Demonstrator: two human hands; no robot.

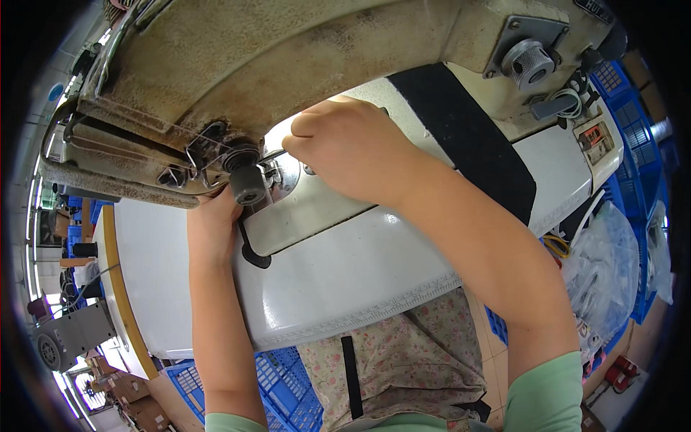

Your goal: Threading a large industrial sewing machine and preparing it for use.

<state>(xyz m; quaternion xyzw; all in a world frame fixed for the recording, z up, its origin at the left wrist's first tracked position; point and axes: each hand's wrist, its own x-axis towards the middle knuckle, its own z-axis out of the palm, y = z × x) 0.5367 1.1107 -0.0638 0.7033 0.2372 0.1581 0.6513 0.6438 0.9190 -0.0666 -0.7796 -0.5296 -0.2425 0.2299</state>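
Work at an industrial sewing machine (288, 65), whose cream, stained arm passes above and beyond both hands. Below the grip lies a glossy white tabletop (345, 266), its near edge curved and marked with a measuring scale (360, 308); to the left of the grip is a further white surface (151, 266) with a yellowish edge, and below, past the near edge, a tiled floor (497, 345). Two hands are shown. The right hand (353, 147) lies over the machine bed beside the round metal plate (289, 173), fingers curled inward; whether they pinch anything cannot be told. The left hand (214, 209) is largely hidden by the machine head, so its grip likewise cannot be told. One dark cylindrical knob (248, 186) stands between the hands; one knurled metal dial (529, 63) and one broad black strip (471, 133) lie to the right of the grip. Farther right, a rectangular recess (609, 148) in the tabletop holds an orange-red item (593, 135), and a clear plastic bag (604, 252) with indistinct contents rests near blue plastic crates (637, 137). Blue latticed plastic (288, 381) shows below the left hand, beside a floral apron (410, 353).
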